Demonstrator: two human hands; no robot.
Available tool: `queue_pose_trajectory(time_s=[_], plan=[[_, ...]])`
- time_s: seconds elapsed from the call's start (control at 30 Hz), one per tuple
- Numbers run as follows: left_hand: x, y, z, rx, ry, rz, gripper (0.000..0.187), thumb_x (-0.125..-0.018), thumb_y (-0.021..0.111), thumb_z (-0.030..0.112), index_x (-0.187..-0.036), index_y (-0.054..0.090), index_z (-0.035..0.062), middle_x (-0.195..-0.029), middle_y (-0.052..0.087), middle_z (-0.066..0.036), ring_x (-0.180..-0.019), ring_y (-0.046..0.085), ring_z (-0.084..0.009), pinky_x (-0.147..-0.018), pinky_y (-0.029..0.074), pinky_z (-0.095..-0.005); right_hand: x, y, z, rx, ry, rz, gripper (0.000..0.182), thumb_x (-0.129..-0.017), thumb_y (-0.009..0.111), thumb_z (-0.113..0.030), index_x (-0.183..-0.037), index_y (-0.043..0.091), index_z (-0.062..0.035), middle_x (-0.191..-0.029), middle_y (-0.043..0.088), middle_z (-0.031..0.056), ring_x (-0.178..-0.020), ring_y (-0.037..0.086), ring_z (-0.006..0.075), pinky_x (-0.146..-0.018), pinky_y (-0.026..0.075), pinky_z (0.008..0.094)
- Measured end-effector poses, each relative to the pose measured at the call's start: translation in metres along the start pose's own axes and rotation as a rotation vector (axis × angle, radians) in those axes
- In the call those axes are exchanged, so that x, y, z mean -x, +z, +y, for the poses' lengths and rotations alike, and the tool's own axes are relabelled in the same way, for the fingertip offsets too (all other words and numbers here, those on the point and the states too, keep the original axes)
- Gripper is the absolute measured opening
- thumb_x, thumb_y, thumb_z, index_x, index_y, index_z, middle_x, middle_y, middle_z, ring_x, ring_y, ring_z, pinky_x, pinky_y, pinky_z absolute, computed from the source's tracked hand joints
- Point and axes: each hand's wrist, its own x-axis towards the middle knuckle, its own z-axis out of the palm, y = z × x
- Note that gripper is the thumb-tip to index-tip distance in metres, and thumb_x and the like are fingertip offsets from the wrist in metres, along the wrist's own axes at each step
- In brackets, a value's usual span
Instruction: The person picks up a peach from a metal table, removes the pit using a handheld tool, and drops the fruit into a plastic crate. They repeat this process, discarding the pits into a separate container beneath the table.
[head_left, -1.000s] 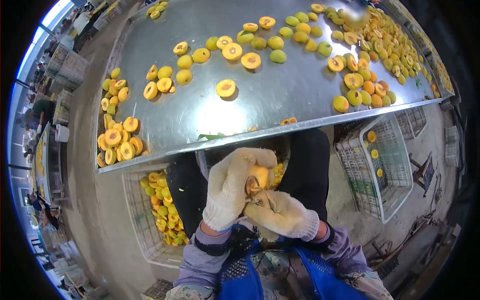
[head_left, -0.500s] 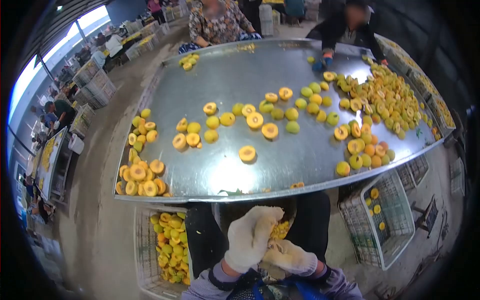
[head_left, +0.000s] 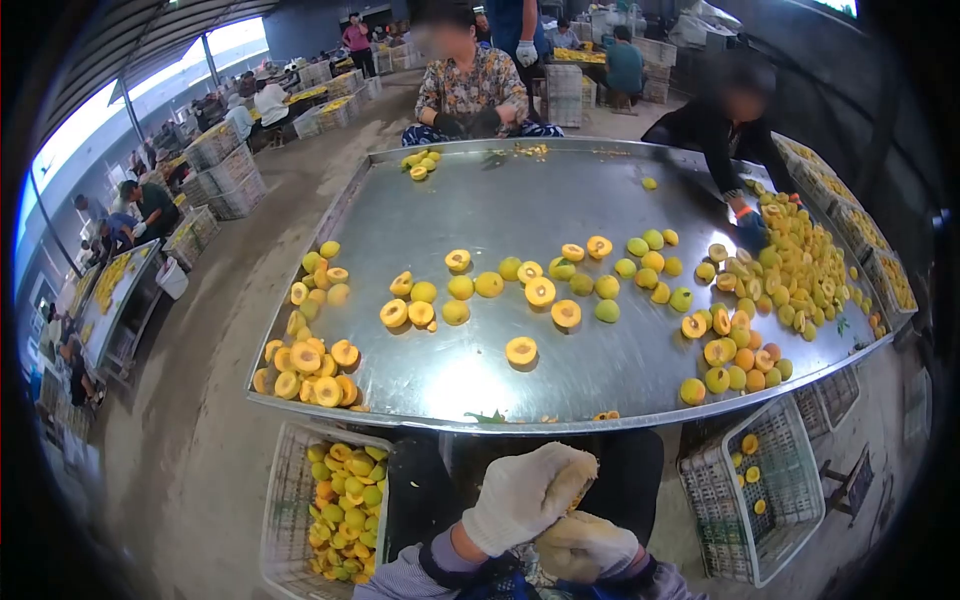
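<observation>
My left hand (head_left: 528, 497), in a white knit glove, is closed above my lap, its fingers curled toward the right. Just below and to its right, touching or nearly so, is my right hand (head_left: 585, 546), also gloved and closed. Whatever lies between the curled fingers is hidden. Nearest beyond the hands is the metal table (head_left: 440, 300). On it lie halved yellow fruit, like apricots or small peaches, some showing brown pits: a cluster of halves (head_left: 312, 372) at the near left corner, a scattered row across the middle, and a large heap (head_left: 790, 265) at the right.
A crate of cut fruit (head_left: 345, 505) stands by my left leg; another crate (head_left: 750, 490) with several halves stands at right. Across the table sits a person in a flowered top (head_left: 475, 85). A person in black (head_left: 720, 125) reaches into the heap. Stacked crates (head_left: 222, 172) line the left.
The view has tilted up, so the table and hands sit lower in frame. My hands remain together. The person in black has moved a hand from the table's far side onto the heap.
</observation>
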Motion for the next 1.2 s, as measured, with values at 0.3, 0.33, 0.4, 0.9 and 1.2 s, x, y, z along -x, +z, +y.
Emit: queue_pose_trajectory(time_s=[0.3, 0.33, 0.4, 0.9, 1.2], plan=[[-0.001, 0.0, -0.016, 0.247, 0.297, -0.013, 0.019, -0.089, 0.058, 0.014, -0.098, 0.066, -0.0013, -0.098, 0.069, -0.017, -0.084, 0.069, -0.0284, -0.075, 0.055, -0.0336, 0.019, 0.012, 0.02, -1.683, 0.678, 0.164, 0.038, -0.091, 0.045, -0.017, -0.126, 0.047, -0.0003, -0.114, 0.057, 0.0097, -0.105, 0.056, 0.0213, -0.092, 0.045, 0.0347], [0.002, 0.002, -0.019, 0.418, 0.295, -0.015, 0.021, -0.089, 0.058, 0.014, -0.098, 0.065, -0.0032, -0.099, 0.068, -0.019, -0.085, 0.068, -0.0291, -0.076, 0.055, -0.0348, 0.016, 0.012, 0.015, -1.952, 0.564, 0.043, 0.041, -0.091, 0.046, -0.018, -0.128, 0.046, 0.0005, -0.119, 0.056, 0.0115, -0.109, 0.054, 0.023, -0.097, 0.043, 0.0367], [0.011, 0.009, -0.01, 0.761, 0.0, -0.037, 0.031, -0.096, 0.045, 0.019, -0.095, 0.064, -0.0057, -0.097, 0.066, -0.021, -0.087, 0.066, -0.0286, -0.081, 0.052, -0.0375, 0.007, 0.007, -0.01, -1.635, 0.682, 0.121, 0.026, -0.089, 0.06, -0.012, -0.112, 0.059, 0.0005, -0.087, 0.063, 0.0062, -0.075, 0.063, 0.0209, -0.063, 0.05, 0.0312], [0.019, -0.002, -0.012, 1.258, -0.18, -0.12, 0.037, -0.103, 0.041, 0.028, -0.105, 0.058, -0.0045, -0.103, 0.061, -0.015, -0.089, 0.061, -0.019, -0.08, 0.05, -0.0309, -0.014, 0.024, -0.023, -1.627, 0.473, 0.063, 0.021, -0.081, 0.059, -0.017, -0.065, 0.055, -0.0038, -0.06, 0.05, 0.0065, -0.051, 0.045, 0.0182, -0.052, 0.036, 0.0309], [0.016, -0.026, -0.047, 0.834, -0.23, 0.29, 0.04, -0.101, 0.046, 0.032, -0.116, 0.057, -0.0027, -0.104, 0.063, -0.012, -0.094, 0.061, -0.0171, -0.089, 0.048, -0.0287, -0.011, 0.011, -0.022, -1.34, 0.665, -0.057, 0.021, -0.081, 0.054, -0.011, -0.062, 0.046, -0.0059, -0.06, 0.046, 0.0046, -0.052, 0.043, 0.0164, -0.051, 0.033, 0.0303]])
